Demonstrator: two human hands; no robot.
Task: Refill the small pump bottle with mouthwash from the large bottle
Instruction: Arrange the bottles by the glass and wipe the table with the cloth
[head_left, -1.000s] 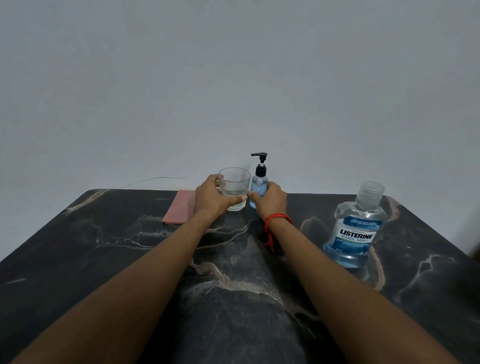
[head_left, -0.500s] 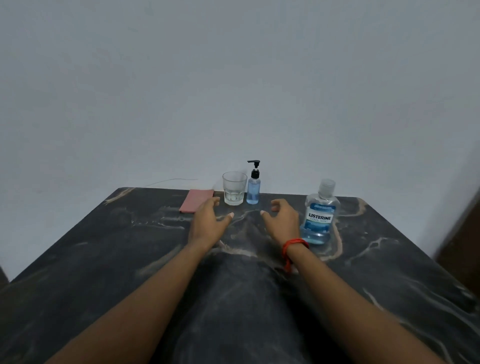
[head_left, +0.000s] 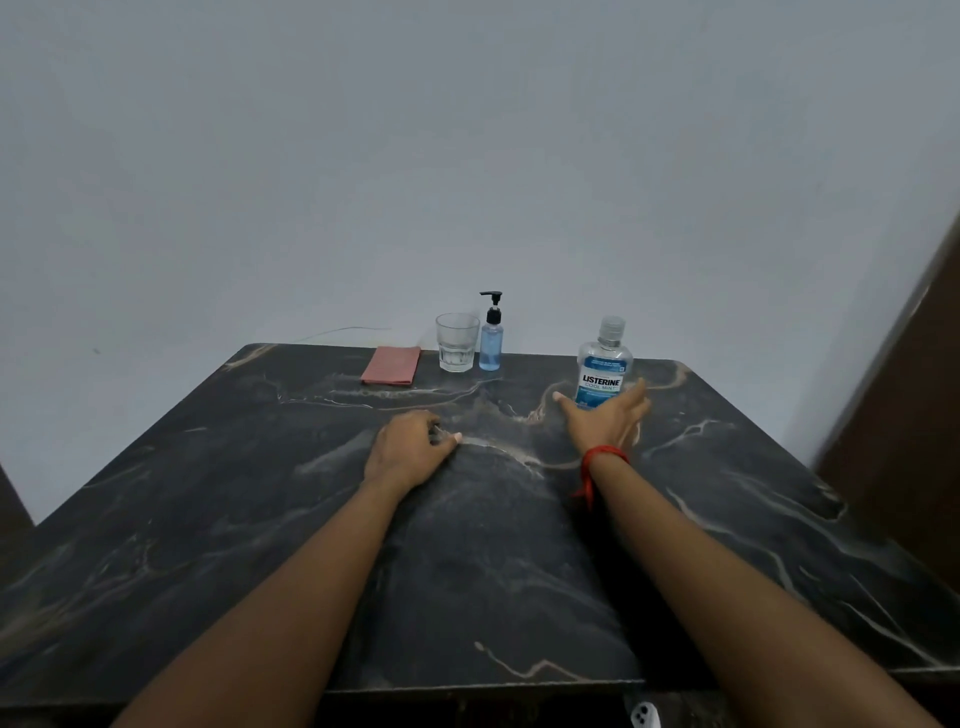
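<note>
The small pump bottle (head_left: 491, 347), clear with blue liquid and a black pump, stands upright at the table's far edge. To its right stands the large Listerine bottle (head_left: 603, 366) with a clear cap and blue liquid. My right hand (head_left: 605, 418), a red thread on its wrist, is spread open just in front of the large bottle's base, thumb to the left and fingers to the right; contact is unclear. My left hand (head_left: 410, 449) rests on the table with its fingers curled, holding nothing.
An empty clear glass (head_left: 456, 343) stands just left of the pump bottle. A folded pink cloth (head_left: 390, 366) lies left of the glass. The black marble table (head_left: 260, 493) meets a pale wall at the back; a brown panel (head_left: 904, 405) rises at the right.
Both hands have let go of the glass and pump bottle and drawn back. The right hand has swung right to the large bottle; the left has settled on the table. The camera has pulled back.
</note>
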